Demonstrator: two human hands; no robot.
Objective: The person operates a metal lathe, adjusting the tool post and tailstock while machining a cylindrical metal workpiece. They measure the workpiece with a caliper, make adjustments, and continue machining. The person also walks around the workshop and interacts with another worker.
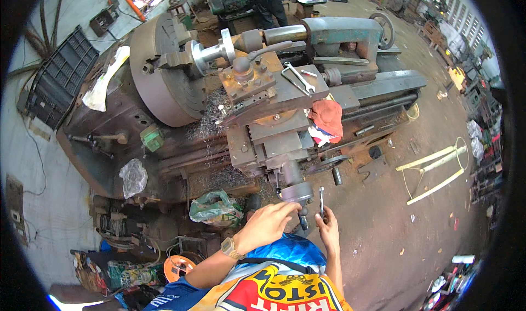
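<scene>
Below the lathe's cross slide, my left hand point(269, 223) reaches to the crank point(302, 211) beside a round metal collar point(297, 192). Its fingers are bent together against the crank; part of their grip is hidden. To the right, my right hand point(329, 230) is closed on a slim metal tool point(321, 197) held upright, perhaps a small wrench. Above, a shiny flanged workpiece point(211, 55) sits between the large chuck point(164, 75) and the tailstock point(342, 37). The tool post point(246, 81) stands close to it.
Two wrenches point(298, 78) and a red cloth point(326, 118) lie on the carriage. Metal shavings point(216, 113) cover the bed. A handwheel point(329, 164) sticks out at right. A green plastic bag point(216, 208) is at lower left, a pale frame point(435, 174) on the floor. Someone point(268, 4) stands behind.
</scene>
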